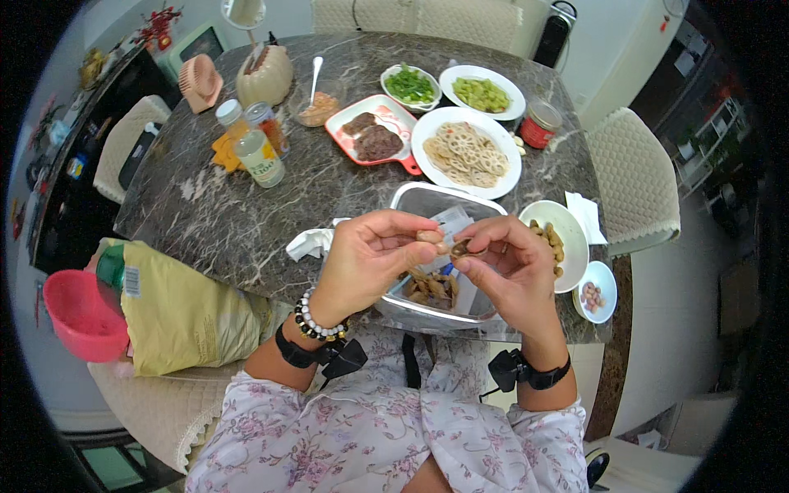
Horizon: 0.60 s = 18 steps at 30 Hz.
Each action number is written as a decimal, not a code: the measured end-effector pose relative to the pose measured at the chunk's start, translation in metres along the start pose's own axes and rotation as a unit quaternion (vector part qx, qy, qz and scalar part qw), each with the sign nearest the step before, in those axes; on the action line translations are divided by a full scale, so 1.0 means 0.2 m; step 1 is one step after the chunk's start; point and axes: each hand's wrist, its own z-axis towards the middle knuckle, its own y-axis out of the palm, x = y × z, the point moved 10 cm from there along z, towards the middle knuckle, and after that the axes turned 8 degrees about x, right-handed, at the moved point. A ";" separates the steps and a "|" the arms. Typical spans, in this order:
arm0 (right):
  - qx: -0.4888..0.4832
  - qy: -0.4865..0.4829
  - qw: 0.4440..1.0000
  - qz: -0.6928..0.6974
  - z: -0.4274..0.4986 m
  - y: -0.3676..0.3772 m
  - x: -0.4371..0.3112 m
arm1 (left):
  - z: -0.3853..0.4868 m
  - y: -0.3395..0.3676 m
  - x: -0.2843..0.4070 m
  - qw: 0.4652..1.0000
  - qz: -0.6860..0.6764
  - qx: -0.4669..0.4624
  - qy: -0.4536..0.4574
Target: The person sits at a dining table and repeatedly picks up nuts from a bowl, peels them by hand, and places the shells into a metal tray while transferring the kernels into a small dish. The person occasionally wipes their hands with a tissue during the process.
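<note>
Between the fingertips of my left hand are pinkish peanut kernels. My right hand grips a brown peanut shell close beside them. Both hands are above a metal-rimmed bin, where broken shells and a piece of printed paper lie. Just right of my right hand, a white bowl holds several unshelled peanuts, partly hidden by the hand. A smaller bowl near the table edge contains loose peanut kernels.
On the marble table stand a plate of sliced lotus root, a red-handled dish of meat, bowls of chopped greens, a red-labelled jar and a glass bottle. A yellow bag and pink basin sit lower left.
</note>
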 end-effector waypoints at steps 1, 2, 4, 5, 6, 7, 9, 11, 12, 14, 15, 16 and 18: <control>0.006 -0.004 1.000 -0.004 0.01 -0.01 0.00 | 0.00 0.00 0.01 1.000 -0.001 0.000 0.004; 0.010 -0.008 1.000 -0.008 0.01 -0.01 0.00 | 0.01 0.01 0.01 1.000 -0.002 0.000 0.009; -0.008 -0.051 0.995 -0.091 0.02 0.00 -0.04 | 0.01 0.01 0.02 1.000 0.005 -0.002 0.017; -0.015 -0.076 0.988 -0.135 0.03 0.01 -0.06 | 0.00 0.01 0.02 1.000 0.010 0.000 0.021; -0.029 -0.098 0.980 -0.173 0.03 0.02 -0.09 | 0.00 0.00 0.03 1.000 0.020 0.001 0.023; -0.036 -0.109 0.973 -0.200 0.03 0.03 -0.10 | 0.00 0.00 0.02 1.000 0.021 0.008 0.019; -0.030 -0.132 0.954 -0.269 0.03 0.04 -0.12 | 0.00 -0.02 0.01 0.999 0.016 0.024 0.013; -0.009 -0.163 0.946 -0.279 0.02 0.04 -0.17 | 0.00 -0.02 -0.01 1.000 0.014 0.026 0.011; 0.003 -0.170 0.939 -0.299 0.02 0.04 -0.17 | 0.00 -0.02 -0.01 1.000 -0.004 0.023 0.014; -0.017 -0.168 0.950 -0.264 0.02 0.08 -0.17 | 0.00 -0.01 -0.01 1.000 -0.010 0.014 0.018; -0.028 -0.164 0.953 -0.252 0.02 0.10 -0.16 | 0.00 0.00 0.00 0.999 -0.020 0.009 0.024; -0.027 -0.173 0.952 -0.250 0.01 0.12 -0.17 | -0.01 -0.01 0.00 0.999 -0.002 0.013 0.033; -0.018 -0.182 0.952 -0.245 0.01 0.13 -0.18 | -0.01 -0.01 0.02 0.998 0.027 0.024 0.050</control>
